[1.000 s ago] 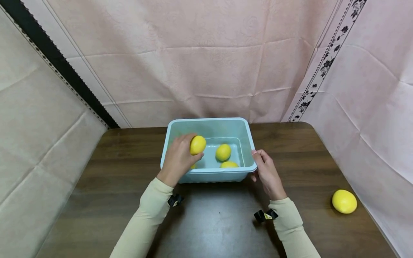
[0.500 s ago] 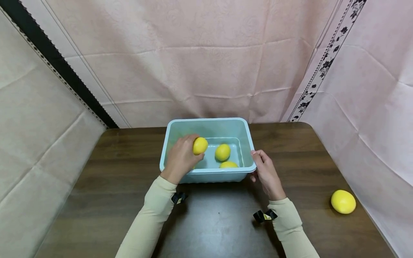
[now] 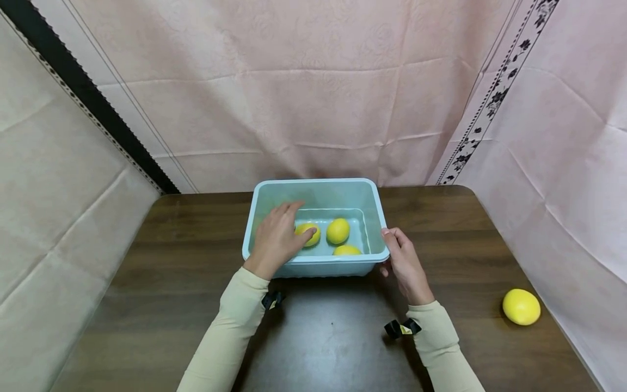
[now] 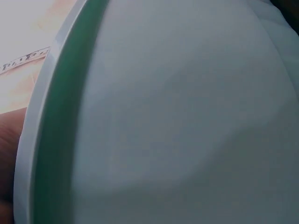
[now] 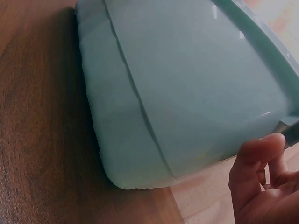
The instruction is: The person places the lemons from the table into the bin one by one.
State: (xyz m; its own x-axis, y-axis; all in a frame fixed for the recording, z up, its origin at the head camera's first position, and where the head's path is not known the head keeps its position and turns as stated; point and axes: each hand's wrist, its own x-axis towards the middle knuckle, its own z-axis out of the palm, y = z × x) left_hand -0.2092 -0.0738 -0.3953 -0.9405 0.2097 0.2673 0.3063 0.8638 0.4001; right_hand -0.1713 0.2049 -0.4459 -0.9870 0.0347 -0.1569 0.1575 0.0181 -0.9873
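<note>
A light blue plastic basin (image 3: 333, 260) stands near the back edge of the table, with yellow lemons inside. My left hand (image 3: 275, 239) reaches over its near left rim, fingers spread apart above a lemon (image 3: 309, 237) that it partly covers. To the right lie a second lemon (image 3: 338, 231) and a third lemon (image 3: 347, 250), the latter partly hidden by the near wall. My right hand (image 3: 406, 265) grips the basin's right rim near the front corner, thumb on top. In the right wrist view, curled fingers (image 5: 261, 151) sit under the rim. The left wrist view shows mostly basin wall (image 4: 177, 107).
Another lemon (image 3: 521, 306) lies alone at the right side of the brown wooden table (image 3: 333, 337). Pale cloth (image 3: 294, 98) hangs behind the table and at both sides. A dark band (image 3: 93, 92) runs down the cloth at the left.
My left hand held a lemon over the basin and shifted it slightly right. Its fingers have since parted, and the lemon has dropped to the basin's floor. My right hand stays on the rim.
</note>
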